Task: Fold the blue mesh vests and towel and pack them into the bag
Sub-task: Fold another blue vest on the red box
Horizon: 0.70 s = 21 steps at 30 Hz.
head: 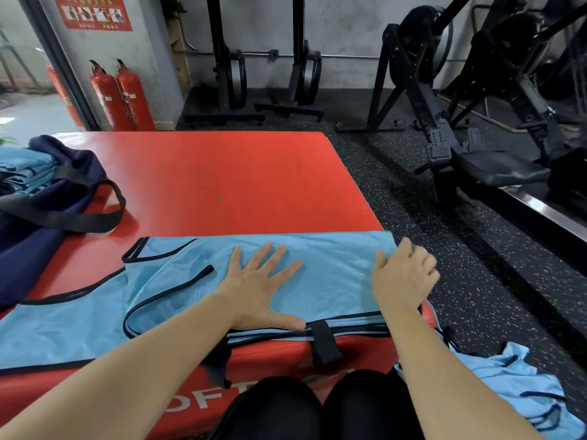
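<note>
Blue vest point(333, 268) pressed onto red mat point(222, 173) by flat left hand point(257, 290), edge pinched by right hand point(403, 277); navy bag point(47, 223) at mat's far left, spare vests point(514, 385) beside its right.

Cannot read the poster point(92, 11) at eleven o'clock: too small, top cut off. Loses the bag point(47, 192) past the edge at nine o'clock, with the vests point(25, 169) inside half covered. Cannot see the right hand's point(403, 274) fingertips, curled over the vest's point(317, 265) far edge at three o'clock. Hides part of the bench point(222, 173) lettering behind the knees point(276, 404) at six o'clock. Cuts the floor pile point(508, 382) at five o'clock.
</note>
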Tool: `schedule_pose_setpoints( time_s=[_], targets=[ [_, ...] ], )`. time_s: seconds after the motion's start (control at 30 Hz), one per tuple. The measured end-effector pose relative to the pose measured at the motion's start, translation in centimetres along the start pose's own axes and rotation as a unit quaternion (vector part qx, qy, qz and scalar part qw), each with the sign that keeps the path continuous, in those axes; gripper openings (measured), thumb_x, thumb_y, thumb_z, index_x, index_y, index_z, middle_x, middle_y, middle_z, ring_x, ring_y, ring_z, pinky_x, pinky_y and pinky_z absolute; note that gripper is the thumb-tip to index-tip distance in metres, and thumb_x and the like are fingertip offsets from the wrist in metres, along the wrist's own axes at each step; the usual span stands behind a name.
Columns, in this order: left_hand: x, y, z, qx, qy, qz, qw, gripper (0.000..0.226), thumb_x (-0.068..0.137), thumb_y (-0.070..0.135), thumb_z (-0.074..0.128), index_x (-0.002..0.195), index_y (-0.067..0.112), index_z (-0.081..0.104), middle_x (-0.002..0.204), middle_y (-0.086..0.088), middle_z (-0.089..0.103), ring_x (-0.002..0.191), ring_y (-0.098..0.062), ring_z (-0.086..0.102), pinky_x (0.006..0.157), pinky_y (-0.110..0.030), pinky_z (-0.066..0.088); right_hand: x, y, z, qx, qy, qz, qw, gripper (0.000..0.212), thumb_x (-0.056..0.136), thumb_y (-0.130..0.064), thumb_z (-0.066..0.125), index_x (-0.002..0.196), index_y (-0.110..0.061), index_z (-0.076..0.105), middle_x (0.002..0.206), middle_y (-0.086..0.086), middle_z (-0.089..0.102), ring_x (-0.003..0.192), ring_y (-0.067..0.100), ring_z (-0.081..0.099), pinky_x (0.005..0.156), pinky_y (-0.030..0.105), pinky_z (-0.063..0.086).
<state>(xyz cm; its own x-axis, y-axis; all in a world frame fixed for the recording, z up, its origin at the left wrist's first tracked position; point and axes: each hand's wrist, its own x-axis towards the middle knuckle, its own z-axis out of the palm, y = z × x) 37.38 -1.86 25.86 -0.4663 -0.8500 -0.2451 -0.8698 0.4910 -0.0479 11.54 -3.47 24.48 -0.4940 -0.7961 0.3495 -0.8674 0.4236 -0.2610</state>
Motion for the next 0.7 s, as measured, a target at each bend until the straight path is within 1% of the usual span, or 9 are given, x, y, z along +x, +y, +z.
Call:
schedule_pose_setpoints(
  time_s=[0.03, 0.1, 0.2, 0.3, 0.37, 0.43, 0.53, 0.63, 0.7],
  targets=[
    [0.0, 0.0, -0.1, 0.002, -0.001, 0.0, 1.0, 0.109, 0.06, 0.102, 0.017, 0.144, 0.049, -0.029, 0.157, 0.007, -0.033, 0.144, -0.02, -0.033, 0.11, -0.068, -0.014, 0.0, 0.2, -0.2, -0.014, -0.013, 0.038, 0.999, 0.043, 0.095, -0.039, 0.053, 0.12, -0.004, 0.056, 0.121, 0.02, 0.053, 0.112, 0.035, 0.043, 0.091, 0.045, 0.034],
    [-0.1, 0.1, -0.1, 0.002, -0.005, -0.001, 1.0, 0.11, 0.06, 0.101, 0.017, 0.144, 0.048, -0.029, 0.157, 0.006, -0.033, 0.144, -0.02, -0.033, 0.11, -0.068, -0.013, -0.1, 0.1, -0.5, -0.048, -0.026, 0.06, 0.997, 0.038, 0.095, -0.04, 0.052, 0.11, -0.006, 0.061, 0.116, 0.017, 0.053, 0.109, 0.033, 0.043, 0.089, 0.043, 0.034],
    [-0.1, 0.1, -0.1, 0.004, -0.01, -0.004, 1.0, 0.11, 0.059, 0.102, 0.015, 0.144, 0.048, -0.029, 0.157, 0.005, -0.033, 0.144, -0.021, -0.033, 0.11, -0.069, -0.013, -0.2, -0.1, -0.5, -0.056, -0.022, 0.053, 0.997, 0.034, 0.096, -0.038, 0.05, 0.11, -0.008, 0.06, 0.115, 0.014, 0.055, 0.108, 0.031, 0.044, 0.088, 0.041, 0.033],
    [-0.2, 0.2, -0.3, 0.005, -0.014, -0.005, 1.0, 0.11, 0.06, 0.101, 0.016, 0.144, 0.048, -0.029, 0.158, 0.005, -0.033, 0.144, -0.021, -0.033, 0.111, -0.069, -0.012, -0.2, -0.2, -0.5, -0.073, -0.03, 0.003, 0.997, 0.025, 0.099, -0.029, 0.048, 0.113, -0.011, 0.057, 0.113, 0.009, 0.06, 0.105, 0.028, 0.053, 0.084, 0.04, 0.037],
    [-0.2, 0.1, -0.4, 0.004, -0.015, -0.007, 1.0, 0.11, 0.06, 0.101, 0.018, 0.145, 0.048, -0.028, 0.157, 0.006, -0.033, 0.144, -0.021, -0.032, 0.111, -0.068, -0.012, 0.1, -0.1, -0.5, -0.078, -0.06, -0.044, 0.994, 0.018, 0.101, -0.021, 0.044, 0.115, -0.011, 0.049, 0.11, 0.006, 0.063, 0.099, 0.026, 0.062, 0.072, 0.035, 0.04],
    [0.0, 0.3, -0.4, -0.001, -0.015, -0.012, 1.0, 0.111, 0.06, 0.101, 0.019, 0.146, 0.048, -0.026, 0.158, 0.006, -0.032, 0.144, -0.02, -0.032, 0.111, -0.068, -0.012, 0.7, 0.1, -0.5, -0.082, -0.081, -0.071, 0.991, 0.016, 0.103, -0.017, 0.04, 0.117, -0.01, 0.043, 0.108, 0.006, 0.063, 0.093, 0.027, 0.068, 0.064, 0.031, 0.037],
    [1.2, 1.4, -0.8, -0.015, -0.014, -0.017, 1.0, 0.111, 0.059, 0.1, 0.019, 0.147, 0.048, -0.022, 0.159, 0.006, -0.03, 0.145, -0.019, -0.031, 0.111, -0.068, -0.012, 2.4, 1.2, -0.7, -0.109, -0.074, -0.093, 0.987, 0.017, 0.103, -0.016, 0.038, 0.117, -0.008, 0.043, 0.105, 0.008, 0.064, 0.086, 0.029, 0.07, 0.059, 0.029, 0.034],
    [3.2, 3.1, -1.3, -0.023, -0.011, -0.014, 1.0, 0.109, 0.061, 0.1, 0.021, 0.148, 0.048, -0.021, 0.159, 0.006, -0.029, 0.145, -0.02, -0.031, 0.11, -0.068, -0.011, 4.5, 2.9, -0.4, -0.123, -0.072, -0.104, 0.984, 0.018, 0.102, -0.014, 0.04, 0.117, -0.006, 0.045, 0.103, 0.009, 0.064, 0.082, 0.03, 0.069, 0.054, 0.028, 0.029],
    [4.5, 3.9, -1.5, -0.027, -0.006, -0.011, 1.0, 0.109, 0.062, 0.1, 0.022, 0.148, 0.048, -0.021, 0.159, 0.006, -0.029, 0.145, -0.021, -0.031, 0.11, -0.069, -0.01, 5.6, 3.8, -0.2, -0.141, -0.055, -0.115, 0.982, 0.02, 0.1, -0.016, 0.046, 0.117, -0.005, 0.046, 0.103, 0.01, 0.063, 0.083, 0.029, 0.067, 0.053, 0.028, 0.028]
  ],
)
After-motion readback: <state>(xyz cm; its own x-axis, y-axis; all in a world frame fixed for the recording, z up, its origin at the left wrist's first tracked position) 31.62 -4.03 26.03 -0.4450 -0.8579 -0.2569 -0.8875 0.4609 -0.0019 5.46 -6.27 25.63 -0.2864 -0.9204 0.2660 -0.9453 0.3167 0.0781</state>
